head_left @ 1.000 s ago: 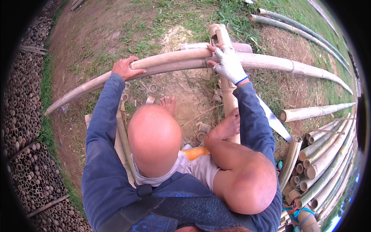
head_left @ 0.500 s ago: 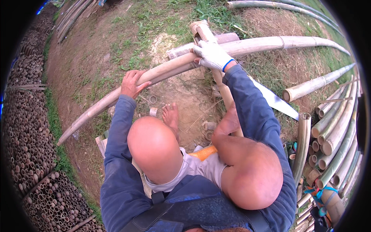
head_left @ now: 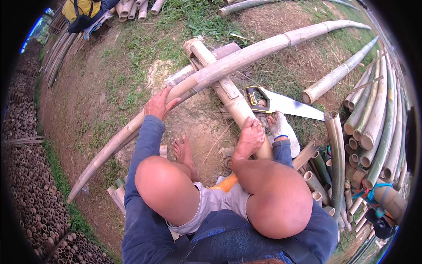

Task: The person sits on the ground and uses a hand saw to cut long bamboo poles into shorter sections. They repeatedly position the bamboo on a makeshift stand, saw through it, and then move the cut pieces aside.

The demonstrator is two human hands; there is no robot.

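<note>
My left hand (head_left: 160, 103) lies over a long pale bamboo pole (head_left: 246, 57) and holds it where it slopes down to the left. The pole rests across a thick bamboo log (head_left: 228, 94) that runs toward me. My right hand (head_left: 281, 128), in a white glove, is low on the ground beside the log, just below the black and yellow handle of a hand saw (head_left: 281, 103). Whether its fingers touch the handle is unclear. My bare right foot (head_left: 250, 137) presses on the log, and my left foot (head_left: 184, 152) is on the dirt.
Stacked bamboo poles (head_left: 373, 127) lie along the right, short cut pieces (head_left: 314, 178) near my right knee. A wall of bamboo ends (head_left: 26, 185) fills the left. More poles and a yellow and dark bundle (head_left: 83, 11) lie at top left. The ground is grass and bare dirt.
My right hand has let go of the long pole and dropped down to the saw on the ground. My left hand stays on the pole.
</note>
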